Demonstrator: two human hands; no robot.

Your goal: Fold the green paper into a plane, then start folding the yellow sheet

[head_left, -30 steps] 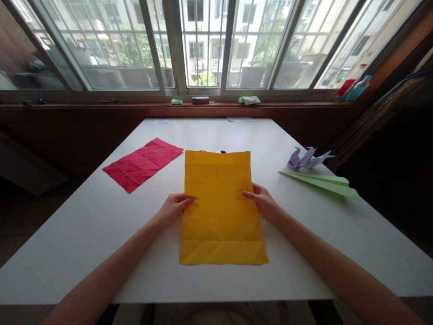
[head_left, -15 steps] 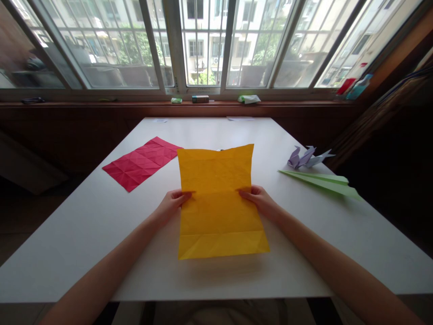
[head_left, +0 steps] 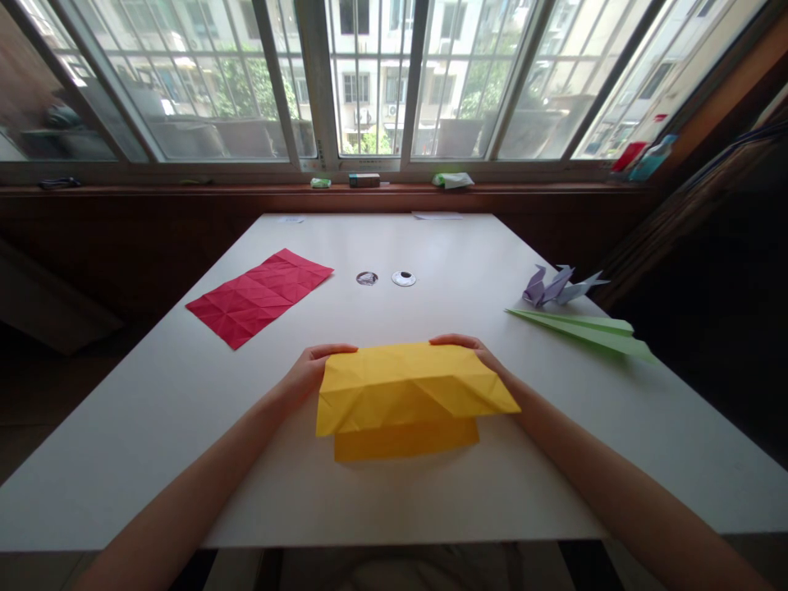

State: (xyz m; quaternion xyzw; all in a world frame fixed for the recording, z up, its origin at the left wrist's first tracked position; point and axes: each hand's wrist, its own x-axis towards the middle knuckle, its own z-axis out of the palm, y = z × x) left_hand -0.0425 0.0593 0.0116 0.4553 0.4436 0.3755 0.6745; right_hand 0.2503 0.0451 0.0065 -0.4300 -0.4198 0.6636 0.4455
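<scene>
A creased yellow paper sheet lies on the white table in front of me, its far half bent over toward me above the near half. My left hand grips the sheet's left edge at the bend. On the right edge, my right hand holds the same bend, fingers curled over the top. Much of both hands is hidden behind the paper.
A creased red paper sheet lies at the left. A purple origami bird and a green paper plane sit at the right. Two small round discs lie beyond the yellow sheet. Small items rest on the window sill.
Both hands lifted the yellow sheet's far half and swung it over toward me, so the sheet is now doubled over. The two round discs behind it came into sight.
</scene>
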